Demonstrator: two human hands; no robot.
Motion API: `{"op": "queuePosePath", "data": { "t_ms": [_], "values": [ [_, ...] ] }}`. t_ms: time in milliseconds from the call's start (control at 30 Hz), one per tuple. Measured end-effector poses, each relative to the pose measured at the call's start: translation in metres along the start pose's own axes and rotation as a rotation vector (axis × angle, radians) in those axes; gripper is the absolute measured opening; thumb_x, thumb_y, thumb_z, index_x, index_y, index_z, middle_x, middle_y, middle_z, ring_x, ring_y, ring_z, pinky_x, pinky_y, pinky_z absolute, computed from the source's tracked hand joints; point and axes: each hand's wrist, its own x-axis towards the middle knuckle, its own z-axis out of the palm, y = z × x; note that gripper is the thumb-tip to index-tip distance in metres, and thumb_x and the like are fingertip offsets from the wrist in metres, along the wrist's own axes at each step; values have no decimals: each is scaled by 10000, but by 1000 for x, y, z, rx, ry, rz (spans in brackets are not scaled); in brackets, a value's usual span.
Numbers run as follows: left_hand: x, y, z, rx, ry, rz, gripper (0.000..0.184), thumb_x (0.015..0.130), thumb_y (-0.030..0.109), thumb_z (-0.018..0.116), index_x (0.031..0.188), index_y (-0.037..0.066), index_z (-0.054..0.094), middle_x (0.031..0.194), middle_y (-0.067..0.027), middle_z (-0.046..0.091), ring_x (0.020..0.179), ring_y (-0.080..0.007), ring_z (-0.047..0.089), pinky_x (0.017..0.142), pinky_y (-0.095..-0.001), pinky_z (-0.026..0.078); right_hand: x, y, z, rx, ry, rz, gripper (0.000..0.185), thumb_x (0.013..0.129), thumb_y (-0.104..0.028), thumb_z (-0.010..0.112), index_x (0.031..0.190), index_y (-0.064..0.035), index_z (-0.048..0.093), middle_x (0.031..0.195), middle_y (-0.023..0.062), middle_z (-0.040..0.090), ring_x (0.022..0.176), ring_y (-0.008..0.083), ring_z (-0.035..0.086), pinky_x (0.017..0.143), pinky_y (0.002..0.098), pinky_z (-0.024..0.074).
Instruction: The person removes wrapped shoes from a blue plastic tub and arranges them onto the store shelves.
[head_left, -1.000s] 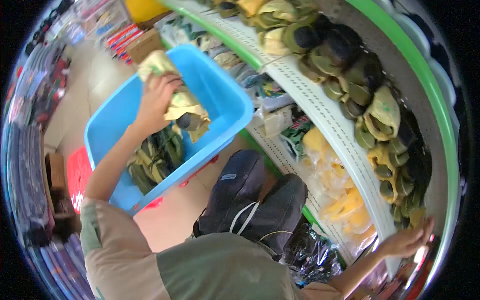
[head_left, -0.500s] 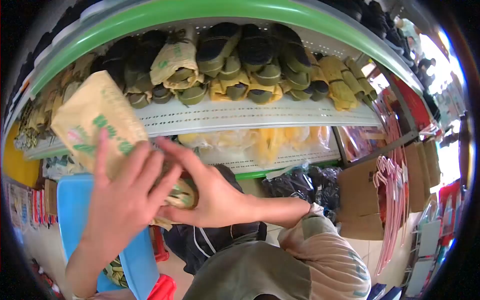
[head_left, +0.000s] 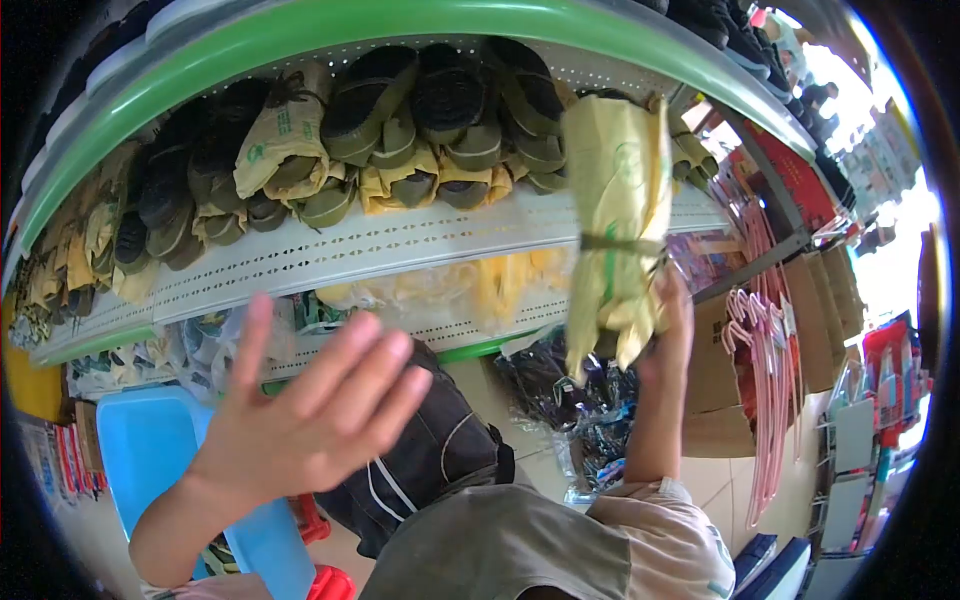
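A paper-wrapped pair of shoes [head_left: 615, 190], bound around the middle by a dark green strap, stands nearly upright in front of the shelf's right part. My right hand [head_left: 674, 315] grips it from the right near its lower end; the bundle partly hides the fingers. On the left, my left hand [head_left: 310, 420] is raised with its fingers spread and nothing in it, above the blue plastic tub [head_left: 145, 415]. Behind the hands, several green shoes with dark soles [head_left: 370, 100] line the shelf, some wrapped in paper [head_left: 285, 135].
The perforated metal shelf [head_left: 300, 250] sits under a green-edged upper shelf [head_left: 400, 25]. Below are a black backpack [head_left: 430, 440] and plastic-wrapped dark goods [head_left: 540, 385]. Pink hangers [head_left: 765, 400] hang by a cardboard box [head_left: 705, 370] at right. A red plastic piece [head_left: 330, 583] is near the tub.
The wrapped shoes have moved from the left to the right in my right hand. My left hand has let go of them and spread its fingers. The view has shifted slightly.
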Motion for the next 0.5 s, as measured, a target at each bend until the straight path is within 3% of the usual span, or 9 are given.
{"op": "queuePosePath", "data": {
  "t_ms": [67, 133, 233, 267, 367, 400, 500],
  "values": [
    [-15, -10, 4, -1, -37, -72, 408, 879, 179, 666, 1281, 186, 595, 1393, -55, 500, 1341, -242, 459, 1126, -677, 302, 34, -15, -8, 23, 116, -109, 596, 933, -198, 591, 1427, 86, 418, 1185, 184, 626, 1025, 234, 663, 850, 348, 576],
    [-31, -20, 2, 2, -95, -147, 428, 843, 117, 680, 1264, 164, 617, 1392, -83, 496, 1345, -285, 454, 1131, -675, 287, 92, -25, -42, -117, -16, -128, 559, 959, -233, 592, 1404, 73, 451, 1162, 181, 637, 1006, 232, 670, 815, 366, 590],
    [-63, -32, 3, 26, -134, -267, 472, 782, 39, 690, 1244, 122, 633, 1405, -128, 478, 1349, -339, 442, 1143, -675, 257, 149, -48, -24, -184, -35, -110, 460, 967, -276, 605, 1298, 36, 539, 1144, 150, 654, 981, 231, 678, 811, 373, 589],
    [-74, -36, 3, 33, -168, -316, 478, 778, 34, 691, 1245, 115, 629, 1408, -135, 474, 1352, -346, 437, 1144, -675, 252, 175, -49, -24, -219, -60, -105, 426, 980, -310, 610, 1238, 28, 582, 1128, 136, 671, 953, 229, 688, 829, 371, 581],
    [-114, -44, -2, 64, -294, -469, 506, 771, 23, 684, 1267, 83, 600, 1433, -167, 444, 1370, -376, 407, 1153, -663, 237, 234, -46, 9, -93, -3, -33, 431, 977, -288, 603, 1332, -51, 551, 1203, 126, 646, 1070, 254, 657, 875, 391, 576],
    [-132, -47, -6, 89, -339, -514, 521, 783, 26, 678, 1291, 83, 578, 1449, -172, 426, 1385, -382, 385, 1164, -652, 221, 293, -28, -18, -101, -158, -28, 375, 1000, -249, 551, 1297, -20, 543, 1208, 138, 614, 1048, 265, 651, 837, 403, 587],
    [-185, -49, -27, 152, -465, -653, 549, 838, 47, 639, 1371, 81, 514, 1494, -191, 376, 1411, -402, 342, 1188, -605, 192, 310, -18, 28, -33, -143, 44, 338, 998, -224, 546, 1264, -17, 575, 1162, 125, 648, 1061, 249, 651, 841, 387, 575]
  ]
}}
